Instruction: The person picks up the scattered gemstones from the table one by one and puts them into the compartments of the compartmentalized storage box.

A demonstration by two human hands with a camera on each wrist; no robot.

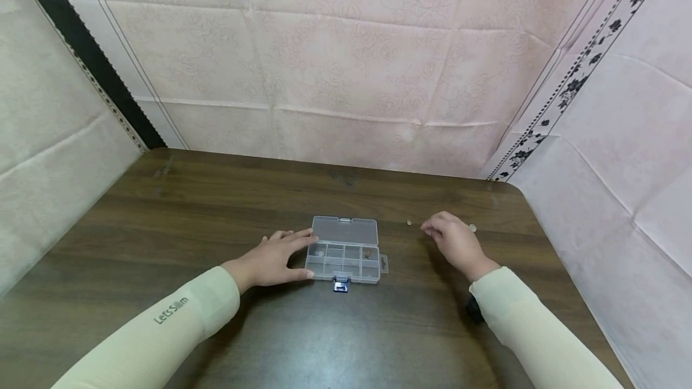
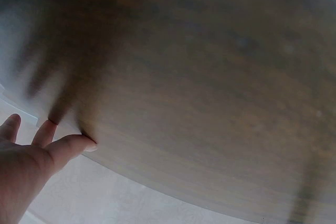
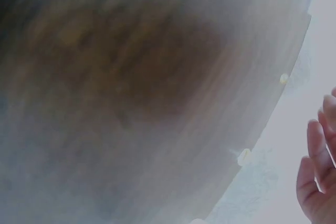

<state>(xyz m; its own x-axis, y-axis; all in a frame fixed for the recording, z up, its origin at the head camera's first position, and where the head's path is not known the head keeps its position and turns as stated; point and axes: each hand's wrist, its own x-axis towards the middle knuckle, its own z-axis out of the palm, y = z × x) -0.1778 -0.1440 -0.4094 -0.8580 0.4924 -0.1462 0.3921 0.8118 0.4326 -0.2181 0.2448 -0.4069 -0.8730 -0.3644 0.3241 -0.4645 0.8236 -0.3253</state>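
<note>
A clear plastic compartment box (image 1: 346,264) lies on the table with its lid (image 1: 345,230) folded back. My left hand (image 1: 276,259) rests at the box's left side, its spread fingers touching the lid edge and its thumb at the front corner. That hand (image 2: 31,163) also shows in the left wrist view. To the right of the box hovers my right hand (image 1: 454,245), fingers loosely bent. Between the fingers of the right hand (image 3: 320,166) no object shows. Small pale pieces lie about it, one to its left (image 1: 409,222) and a whitish one (image 1: 473,228) behind it.
A small brown piece (image 1: 368,254) sits in a right-hand compartment, and a pale one (image 1: 320,253) in a left-hand compartment. The blue latch (image 1: 341,285) hangs at the box's front. Patterned cloth (image 1: 346,65) stands behind the brown table (image 1: 243,185) and along both sides.
</note>
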